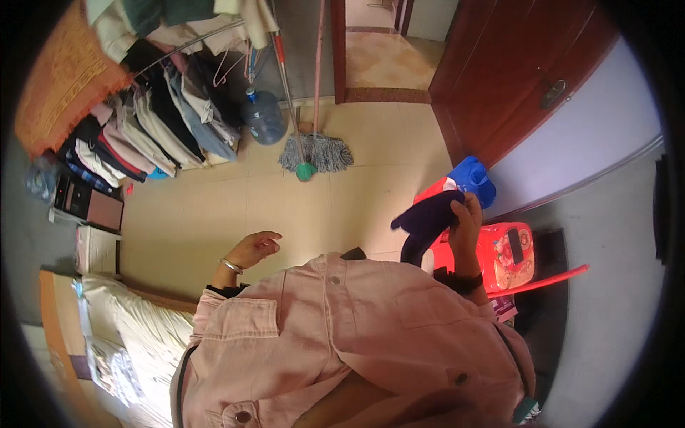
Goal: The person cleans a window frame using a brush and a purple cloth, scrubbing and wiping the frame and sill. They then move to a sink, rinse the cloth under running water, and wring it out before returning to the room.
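Note:
My right hand (466,220) grips a dark purple piece of cloth (428,218), thumb on top. The cloth hangs to the left of the hand, and a narrower length drops towards my pink jacket (374,305). Just behind the cloth is a blue, red and white item (471,179), perhaps a bag, partly covered by it. Out over the floor, my left hand (256,250) holds nothing; its fingers are loosely bent and apart, and a silver bangle (231,266) circles the wrist.
At right sits a red floral-patterned container (503,249) with a red rod (556,278) beside it. A wooden door (514,69) stands open. Mops (321,152) and a water jug (264,117) are by the far wall, near hanging clothes (160,117). A bed (139,342) lies at left.

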{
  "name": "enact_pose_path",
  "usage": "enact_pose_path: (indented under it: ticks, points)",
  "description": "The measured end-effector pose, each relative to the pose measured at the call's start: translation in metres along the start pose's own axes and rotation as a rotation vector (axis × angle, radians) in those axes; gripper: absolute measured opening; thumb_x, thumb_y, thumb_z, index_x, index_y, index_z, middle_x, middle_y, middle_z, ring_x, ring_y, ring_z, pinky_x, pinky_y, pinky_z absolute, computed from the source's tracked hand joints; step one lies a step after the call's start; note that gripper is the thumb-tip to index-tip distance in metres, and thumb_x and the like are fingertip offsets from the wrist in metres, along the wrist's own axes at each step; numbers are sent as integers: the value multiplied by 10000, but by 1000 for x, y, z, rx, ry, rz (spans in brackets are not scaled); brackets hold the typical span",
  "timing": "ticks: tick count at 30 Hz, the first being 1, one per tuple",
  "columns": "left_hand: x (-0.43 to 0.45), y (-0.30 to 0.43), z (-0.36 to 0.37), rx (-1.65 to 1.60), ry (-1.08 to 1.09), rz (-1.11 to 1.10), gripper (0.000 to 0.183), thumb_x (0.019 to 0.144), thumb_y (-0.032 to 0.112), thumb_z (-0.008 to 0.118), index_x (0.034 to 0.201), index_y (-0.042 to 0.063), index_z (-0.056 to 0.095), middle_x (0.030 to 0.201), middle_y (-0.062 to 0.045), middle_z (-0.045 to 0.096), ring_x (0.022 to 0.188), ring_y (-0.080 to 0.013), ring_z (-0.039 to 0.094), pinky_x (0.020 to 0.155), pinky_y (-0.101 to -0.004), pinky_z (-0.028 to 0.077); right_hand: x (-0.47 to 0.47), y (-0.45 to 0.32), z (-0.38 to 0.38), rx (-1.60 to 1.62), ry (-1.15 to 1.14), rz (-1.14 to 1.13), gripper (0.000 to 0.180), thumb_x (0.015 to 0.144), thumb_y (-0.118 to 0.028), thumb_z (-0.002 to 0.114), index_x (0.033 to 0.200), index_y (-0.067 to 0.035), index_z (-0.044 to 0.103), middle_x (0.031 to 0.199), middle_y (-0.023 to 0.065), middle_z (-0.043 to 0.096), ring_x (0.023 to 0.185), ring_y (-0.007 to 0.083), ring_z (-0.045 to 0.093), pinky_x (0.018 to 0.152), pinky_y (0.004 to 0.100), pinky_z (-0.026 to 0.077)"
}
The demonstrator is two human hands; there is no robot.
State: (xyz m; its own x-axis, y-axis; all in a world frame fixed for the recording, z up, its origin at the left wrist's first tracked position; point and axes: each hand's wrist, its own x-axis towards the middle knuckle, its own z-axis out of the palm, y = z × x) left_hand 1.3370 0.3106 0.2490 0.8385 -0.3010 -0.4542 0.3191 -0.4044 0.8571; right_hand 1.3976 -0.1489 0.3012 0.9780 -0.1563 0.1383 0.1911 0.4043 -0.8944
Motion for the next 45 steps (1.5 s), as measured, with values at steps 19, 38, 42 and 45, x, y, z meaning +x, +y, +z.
enact_pose_path:
  ticks: [19, 38, 42, 45]
  points:
    - [487, 145, -171, 25, -364, -12, 339, 893, 217, 554, 1205, 86, 543, 979, -25, 635, 832, -126, 580, 681, -275, 497, 389, 29, 17, -235, 333, -173, 75, 805, -24, 577, 855, -35, 523, 796, 4, 532, 742, 87, 495, 726, 229, 412]
    - [1004, 410, -78, 487, -1149, 264, 423, 935, 296, 483, 1213, -20, 517, 1078, -84, 616, 961, -178, 565, 851, -313, 467, 862, 57, -85, -237, 158, 1, 134, 818, -85, 584, 923, -34, 519, 870, 59, 590, 781, 130, 569, 760, 256, 472]
    - [1089, 420, -83, 416, -1284, 69, 376, 912, 247, 516, 1242, 65, 527, 1150, -86, 597, 992, -184, 561, 870, -330, 460, 962, 85, -92, -305, 149, 19, 151, 808, -87, 595, 931, -40, 522, 878, 50, 589, 794, 120, 567, 767, 251, 473]
    - [1165, 426, -98, 435, -1103, 405, 485, 876, 157, 538, 1345, 134, 417, 1244, -118, 536, 971, -231, 574, 851, -344, 471, 1031, 107, -101, -307, 138, 52, 137, 807, -79, 606, 916, -38, 534, 857, 32, 585, 777, 101, 547, 766, 252, 455]
